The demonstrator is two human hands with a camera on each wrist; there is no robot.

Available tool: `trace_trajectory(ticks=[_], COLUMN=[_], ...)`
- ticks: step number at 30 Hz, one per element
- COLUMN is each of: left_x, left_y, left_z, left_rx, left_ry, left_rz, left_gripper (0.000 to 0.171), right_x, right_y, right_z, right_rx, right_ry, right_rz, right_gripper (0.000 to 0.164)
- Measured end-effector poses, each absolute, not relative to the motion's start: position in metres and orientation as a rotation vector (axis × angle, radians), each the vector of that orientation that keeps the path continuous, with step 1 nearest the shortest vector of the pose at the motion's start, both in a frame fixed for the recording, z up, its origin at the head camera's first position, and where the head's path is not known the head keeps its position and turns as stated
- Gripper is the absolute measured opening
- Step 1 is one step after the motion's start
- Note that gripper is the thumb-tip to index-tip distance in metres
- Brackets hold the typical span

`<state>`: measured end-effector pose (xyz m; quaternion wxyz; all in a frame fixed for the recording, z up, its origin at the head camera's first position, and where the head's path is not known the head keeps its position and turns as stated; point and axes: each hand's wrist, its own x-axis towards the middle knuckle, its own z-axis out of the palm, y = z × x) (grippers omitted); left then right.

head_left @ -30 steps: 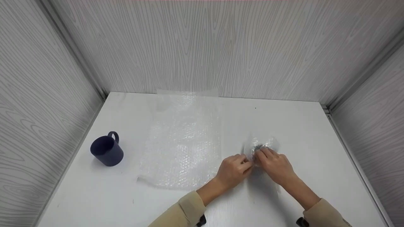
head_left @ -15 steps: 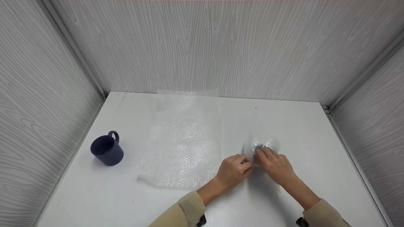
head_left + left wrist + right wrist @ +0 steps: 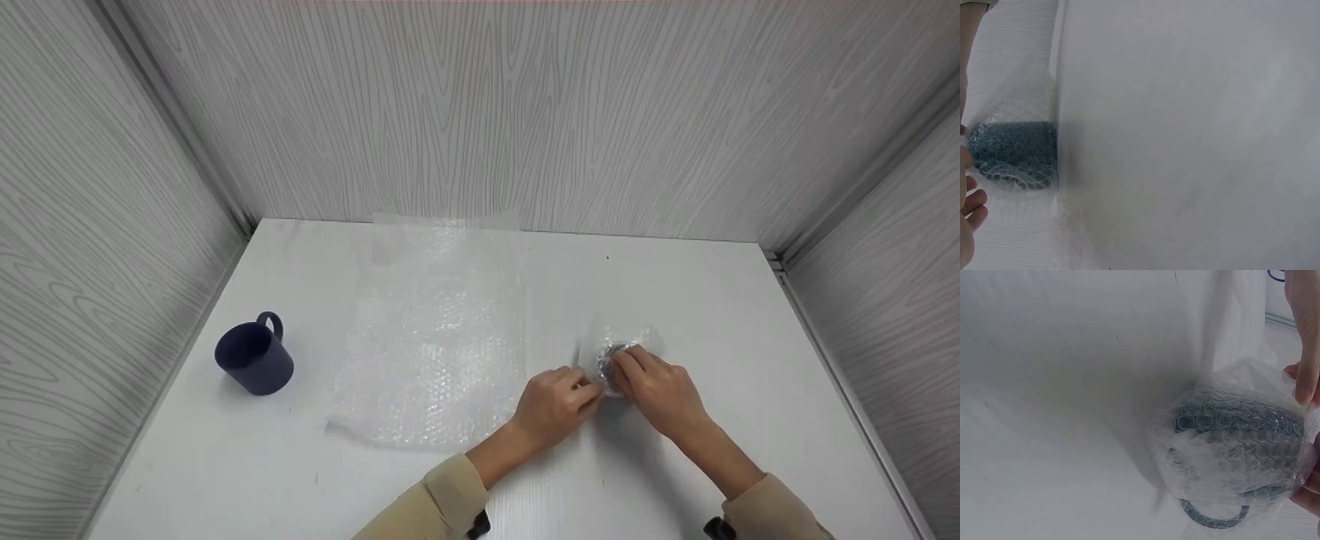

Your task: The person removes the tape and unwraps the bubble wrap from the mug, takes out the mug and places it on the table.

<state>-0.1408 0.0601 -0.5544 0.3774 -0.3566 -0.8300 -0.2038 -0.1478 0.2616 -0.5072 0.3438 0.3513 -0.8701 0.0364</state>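
Bubble wrap point(image 3: 1202, 464) surrounds the teal mug point(image 3: 1013, 149), right of the white table's point(image 3: 720, 300) middle; left hand point(image 3: 555, 405) pinches wrap, right hand point(image 3: 661, 394) grips it at the top; folding gently (handle point(image 3: 1216, 522) protrudes) seems wise.

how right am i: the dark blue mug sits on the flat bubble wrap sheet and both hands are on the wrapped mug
One thing is wrong: the dark blue mug stands on the table, left of the flat bubble wrap sheet, as the head view shows. The left hand and right hand are on the wrapped mug.
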Motion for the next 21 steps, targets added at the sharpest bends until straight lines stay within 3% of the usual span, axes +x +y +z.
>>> trace_trajectory(ticks=[21], left_x=[-0.1422], left_y=[0.0597], left_z=[-0.5532], left_rx=[-0.908], left_ry=[-2.098], left_rz=[-0.491], left_gripper=[0.006], right_x=[-0.1428], right_y=[0.2642], right_z=[-0.5030], right_rx=[0.910], right_ry=[-2.229], right_rz=[0.171], right_gripper=[0.023])
